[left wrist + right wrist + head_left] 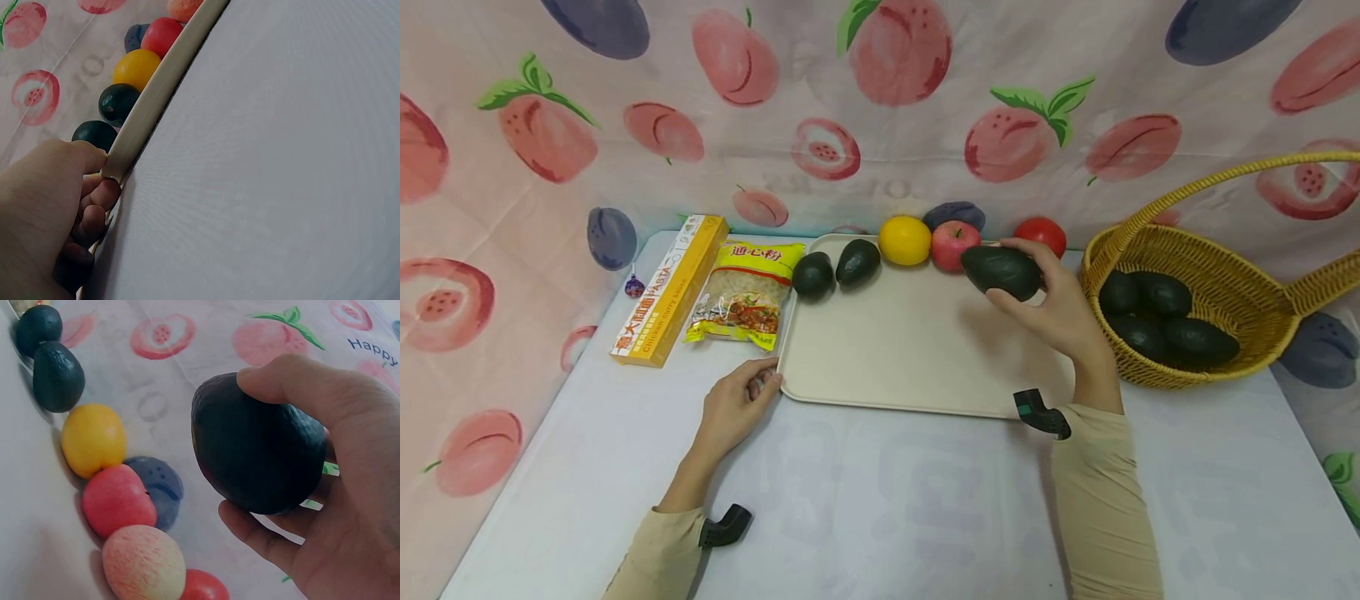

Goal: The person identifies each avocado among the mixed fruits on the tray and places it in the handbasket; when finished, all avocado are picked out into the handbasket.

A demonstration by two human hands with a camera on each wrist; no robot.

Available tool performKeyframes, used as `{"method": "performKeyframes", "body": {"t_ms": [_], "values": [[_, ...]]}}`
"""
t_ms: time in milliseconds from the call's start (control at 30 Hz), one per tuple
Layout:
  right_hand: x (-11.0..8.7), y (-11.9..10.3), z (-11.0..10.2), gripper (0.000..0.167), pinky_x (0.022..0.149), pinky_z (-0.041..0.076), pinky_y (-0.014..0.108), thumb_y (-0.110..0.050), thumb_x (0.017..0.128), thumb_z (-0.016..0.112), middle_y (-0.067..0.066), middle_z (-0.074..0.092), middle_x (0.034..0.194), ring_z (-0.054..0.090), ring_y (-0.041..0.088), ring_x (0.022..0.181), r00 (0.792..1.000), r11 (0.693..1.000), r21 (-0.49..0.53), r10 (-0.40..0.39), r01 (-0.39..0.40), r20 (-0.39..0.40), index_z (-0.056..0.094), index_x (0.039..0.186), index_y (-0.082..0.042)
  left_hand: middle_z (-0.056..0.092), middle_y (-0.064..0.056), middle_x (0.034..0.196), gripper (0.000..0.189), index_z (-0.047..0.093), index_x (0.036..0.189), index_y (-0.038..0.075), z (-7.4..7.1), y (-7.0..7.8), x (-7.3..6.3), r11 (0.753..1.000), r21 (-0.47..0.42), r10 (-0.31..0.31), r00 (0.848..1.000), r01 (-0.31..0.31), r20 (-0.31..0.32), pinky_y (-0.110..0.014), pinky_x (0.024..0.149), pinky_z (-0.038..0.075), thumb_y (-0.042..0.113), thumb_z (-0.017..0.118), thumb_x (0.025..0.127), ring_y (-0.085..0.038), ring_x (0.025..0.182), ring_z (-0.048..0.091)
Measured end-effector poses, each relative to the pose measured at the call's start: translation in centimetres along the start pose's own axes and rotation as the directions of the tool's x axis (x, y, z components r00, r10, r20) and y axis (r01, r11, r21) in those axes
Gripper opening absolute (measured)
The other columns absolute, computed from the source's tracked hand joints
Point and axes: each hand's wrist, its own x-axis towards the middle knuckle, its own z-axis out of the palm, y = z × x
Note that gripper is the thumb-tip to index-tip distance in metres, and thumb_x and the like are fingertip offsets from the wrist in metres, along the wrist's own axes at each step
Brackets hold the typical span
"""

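My right hand [1060,312] grips a dark green avocado [1002,272], thumb on one side and fingers on the other, above the right part of a beige tray [887,358]. At the tray's front left corner, my left hand [737,408] pinches the rim, thumb on top and fingers curled below. Two more avocados, one [812,276] at the left and another [858,262] beside it, lie at the tray's back left. Along the back edge follow a yellow fruit [905,241], a red apple [951,245] and a peach-like fruit [145,562], which the held avocado hides in the head view.
A wicker basket [1262,312] with a tall handle stands at the right, several avocados [1201,342] inside. Behind the tray's back right lies a red round fruit [1043,236]. Left of the tray are a yellow pasta bag [748,292] and a long pasta box [670,292].
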Motion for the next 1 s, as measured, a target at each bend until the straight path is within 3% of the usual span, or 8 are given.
{"method": "performKeyframes", "body": {"t_ms": [100, 333, 533, 1000], "values": [[-0.2, 0.1, -0.5, 0.066, 0.093, 0.036, 0.01, -0.007, 0.077, 0.076, 0.007, 0.051, 0.13, 0.049, 0.018, 0.111, 1.0, 1.0, -0.027, 0.01, -0.01, -0.021, 0.046, 0.136, -0.015, 0.058, 0.004, 0.08, 0.03, 0.065, 0.117, 0.016, 0.0, 0.0, 0.0, 1.0, -0.001, -0.001, 1.0, 0.001, 0.004, -0.023, 0.054, 0.033, 0.033, 0.06, 0.092, -0.009, 0.065, 0.046], [-0.9, 0.1, -1.9, 0.067, 0.093, 0.036, 0.012, -0.015, 0.08, 0.075, 0.003, 0.049, 0.133, 0.048, 0.009, 0.11, 0.997, 0.997, -0.035, 0.061, -0.063, -0.052, 0.045, 0.138, -0.026, 0.058, 0.003, 0.08, 0.03, 0.065, 0.117, 0.015, 0.0, 0.1, 0.0, 1.0, -0.001, 0.002, 1.0, -0.002, 0.003, -0.024, 0.054, 0.033, 0.032, 0.06, 0.092, -0.009, 0.065, 0.046], [-1.4, 0.5, -2.9, 0.068, 0.088, 0.038, 0.014, -0.019, 0.081, 0.074, 0.005, 0.048, 0.134, 0.048, 0.008, 0.107, 0.991, 0.994, -0.03, 0.102, -0.104, -0.086, 0.043, 0.14, -0.029, 0.058, 0.003, 0.08, 0.031, 0.066, 0.117, 0.015, 0.0, 0.0, 0.0, 1.0, -0.004, 0.002, 1.0, -0.002, 0.001, -0.024, 0.054, 0.033, 0.033, 0.06, 0.092, -0.009, 0.065, 0.046], [-2.4, 1.6, -5.4, 0.067, 0.085, 0.04, 0.008, -0.008, 0.08, 0.072, 0.0, 0.049, 0.13, 0.052, 0.003, 0.101, 0.975, 0.998, -0.004, 0.065, -0.067, -0.211, 0.045, 0.139, -0.021, 0.058, 0.004, 0.079, 0.03, 0.065, 0.117, 0.016, 0.1, -0.3, 0.0, 1.0, -0.005, 0.013, 1.0, -0.013, -0.006, -0.024, 0.054, 0.033, 0.033, 0.06, 0.092, -0.009, 0.064, 0.046]]}}
